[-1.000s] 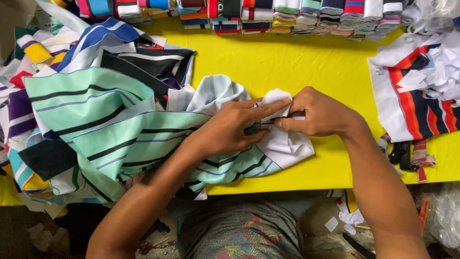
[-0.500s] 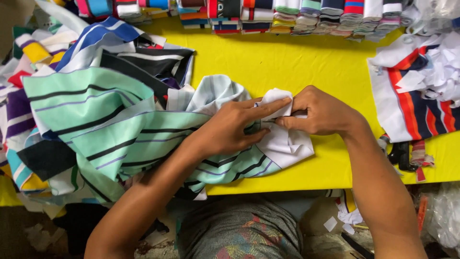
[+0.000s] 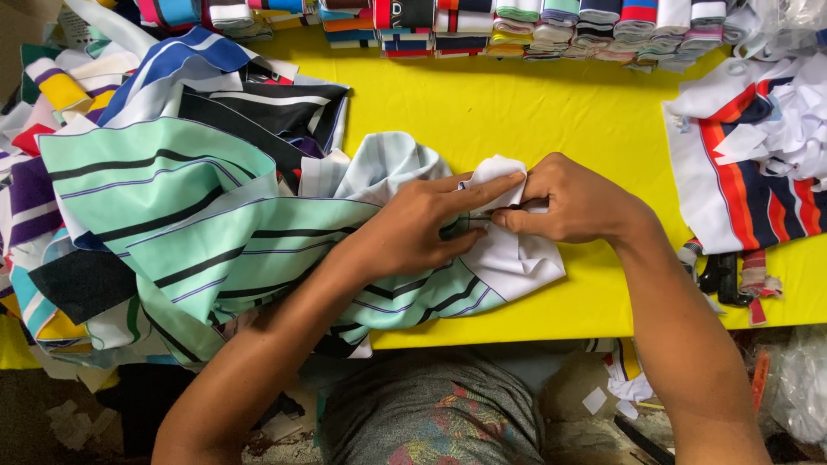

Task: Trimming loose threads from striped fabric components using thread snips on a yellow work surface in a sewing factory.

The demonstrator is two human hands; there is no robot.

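Observation:
A mint-green garment piece (image 3: 198,232) with black and purple stripes lies across the yellow table (image 3: 534,120), its white end (image 3: 517,263) bunched near the front edge. My left hand (image 3: 426,224) presses on the white fabric, fingers stretched toward the right. My right hand (image 3: 568,202) pinches a fold of the same white fabric just beside the left fingertips. Both hands meet over the fold at the table's middle.
A heap of striped fabric pieces (image 3: 103,103) covers the left of the table. Folded striped collars (image 3: 534,26) are stacked in a row along the far edge. A white, red and navy striped pile (image 3: 749,155) sits at the right. Dark scissors (image 3: 719,275) lie near the right front edge.
Both hands stay on the white fold; the fingers shift only slightly. The fabric has barely moved.

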